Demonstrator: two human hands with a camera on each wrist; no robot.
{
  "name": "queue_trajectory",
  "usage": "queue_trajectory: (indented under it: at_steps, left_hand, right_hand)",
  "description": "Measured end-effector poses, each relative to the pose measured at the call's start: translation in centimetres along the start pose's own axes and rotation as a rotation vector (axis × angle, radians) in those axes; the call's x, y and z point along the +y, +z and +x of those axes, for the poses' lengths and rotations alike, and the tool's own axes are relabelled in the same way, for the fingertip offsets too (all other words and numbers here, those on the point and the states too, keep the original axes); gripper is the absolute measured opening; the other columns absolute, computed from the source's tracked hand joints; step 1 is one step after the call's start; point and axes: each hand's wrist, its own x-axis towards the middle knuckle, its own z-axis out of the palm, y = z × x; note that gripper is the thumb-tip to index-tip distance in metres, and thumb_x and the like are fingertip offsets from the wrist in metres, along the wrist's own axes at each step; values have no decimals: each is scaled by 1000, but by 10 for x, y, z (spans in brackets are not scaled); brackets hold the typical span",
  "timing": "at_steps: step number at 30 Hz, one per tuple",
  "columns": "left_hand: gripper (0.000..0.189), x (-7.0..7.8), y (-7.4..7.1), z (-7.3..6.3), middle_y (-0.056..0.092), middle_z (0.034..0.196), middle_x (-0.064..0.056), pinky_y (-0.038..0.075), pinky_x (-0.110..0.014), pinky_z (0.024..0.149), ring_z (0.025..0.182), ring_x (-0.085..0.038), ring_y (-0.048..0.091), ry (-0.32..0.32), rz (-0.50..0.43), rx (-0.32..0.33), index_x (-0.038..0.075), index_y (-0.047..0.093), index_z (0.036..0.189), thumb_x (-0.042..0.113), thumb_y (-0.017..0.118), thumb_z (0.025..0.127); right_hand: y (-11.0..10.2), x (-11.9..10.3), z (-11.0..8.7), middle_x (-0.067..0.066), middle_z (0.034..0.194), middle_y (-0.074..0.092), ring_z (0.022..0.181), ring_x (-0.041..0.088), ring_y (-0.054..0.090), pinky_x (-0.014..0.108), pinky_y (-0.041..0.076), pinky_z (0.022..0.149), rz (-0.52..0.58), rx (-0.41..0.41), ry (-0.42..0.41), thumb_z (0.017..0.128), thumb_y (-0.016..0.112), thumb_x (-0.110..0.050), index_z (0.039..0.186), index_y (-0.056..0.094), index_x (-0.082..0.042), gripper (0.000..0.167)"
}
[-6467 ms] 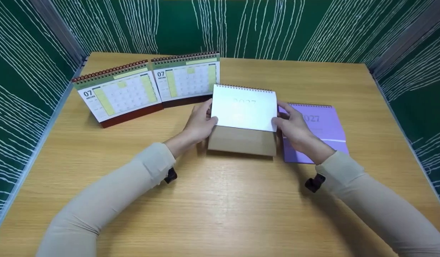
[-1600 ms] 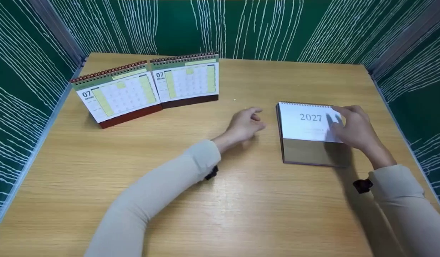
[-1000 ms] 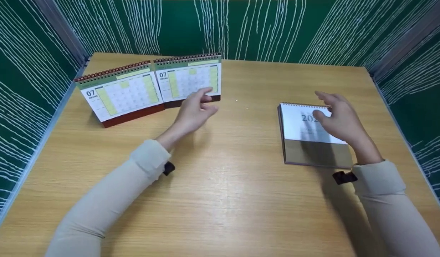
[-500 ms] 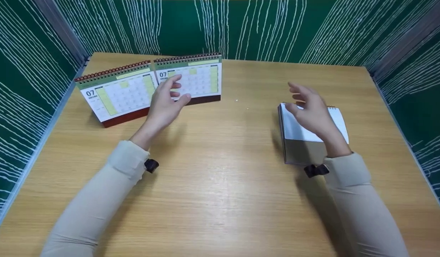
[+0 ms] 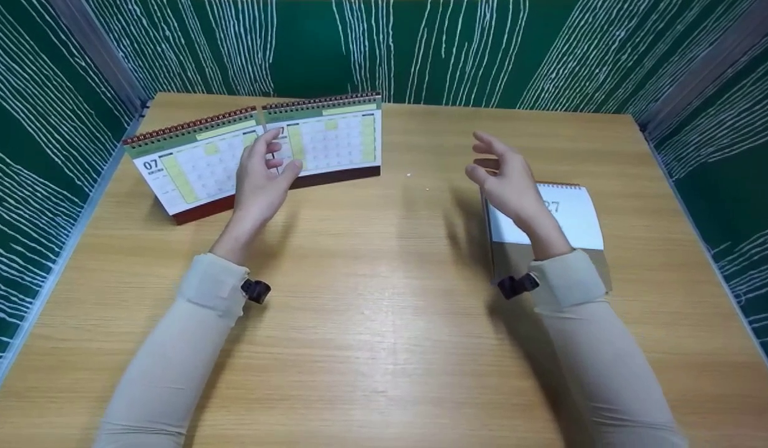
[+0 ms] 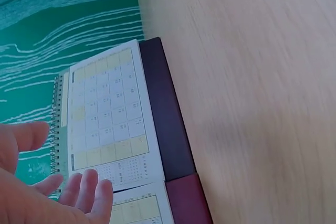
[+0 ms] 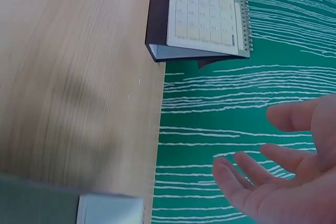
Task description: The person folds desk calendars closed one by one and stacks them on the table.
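Note:
My left hand point(image 5: 259, 183) hovers in front of two standing desk calendars, fingers relaxed and spread with nothing in them. The left calendar point(image 5: 203, 168) has a red base and its neighbour point(image 5: 337, 140) a dark maroon one; both show a green-topped "07" page. Over the left edge of a white 2027 desk calendar point(image 5: 574, 214), my right hand point(image 5: 511, 183) is held up, loosely bent and holding nothing. That calendar lies folded down at the right, its brown lower part partly covered by my wrist. In the right wrist view my fingers point(image 7: 252, 171) are apart from everything.
A wooden table point(image 5: 384, 348) carries all the calendars. Green walls point(image 5: 328, 50) with white dripping lines border it at the back and both sides. Tiny pale specks point(image 5: 409, 175) lie near the middle.
The white calendar went from both hands in the middle to the right, where the purple calendar lay, now hidden. Both hands let go; my left hand moved left, then my right hand drifted left too.

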Motion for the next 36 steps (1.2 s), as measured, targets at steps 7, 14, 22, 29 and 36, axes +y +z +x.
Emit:
queue_trajectory:
  at_steps: [7, 14, 22, 29, 36]
  left_hand:
    - [67, -7, 2, 3, 43, 155, -9, 49, -34, 112, 137, -24, 49, -26, -17, 48, 21, 36, 165, 22, 66, 106]
    - [68, -13, 5, 3, 42, 157, -7, 46, -33, 113, 137, -22, 47, -35, -27, 94, 23, 34, 165, 25, 67, 105]
    - [69, -15, 7, 6, 40, 159, -7, 46, -32, 114, 139, -21, 46, -50, -67, 89, 23, 32, 166, 24, 66, 106]
    - [72, -16, 11, 7, 35, 164, -4, 50, -27, 110, 140, -18, 44, -97, -105, 71, 29, 28, 168, 24, 65, 106]
    - [76, -18, 14, 5, 29, 166, -3, 47, -27, 111, 141, -17, 41, -103, -130, 69, 30, 23, 169, 23, 65, 106]
  right_hand:
    - [13, -8, 11, 15, 160, 49, 140, 33, 54, 50, 49, 114, 34, 12, -4, 108, 60, -17, 165, 40, -19, 60]
    - [28, -17, 25, 13, 159, 50, 140, 31, 55, 47, 49, 114, 42, 8, 7, 109, 58, -20, 165, 40, -18, 59]
    - [46, -33, 41, 11, 157, 51, 139, 29, 54, 43, 48, 114, 65, -18, 36, 110, 57, -25, 165, 40, -19, 58]
    - [60, -48, 57, 9, 157, 51, 139, 25, 54, 38, 49, 112, 45, -46, 83, 111, 55, -29, 166, 38, -19, 59]
    - [72, -58, 72, 7, 158, 49, 139, 20, 52, 36, 48, 112, 72, -79, 141, 111, 53, -31, 167, 35, -21, 59]
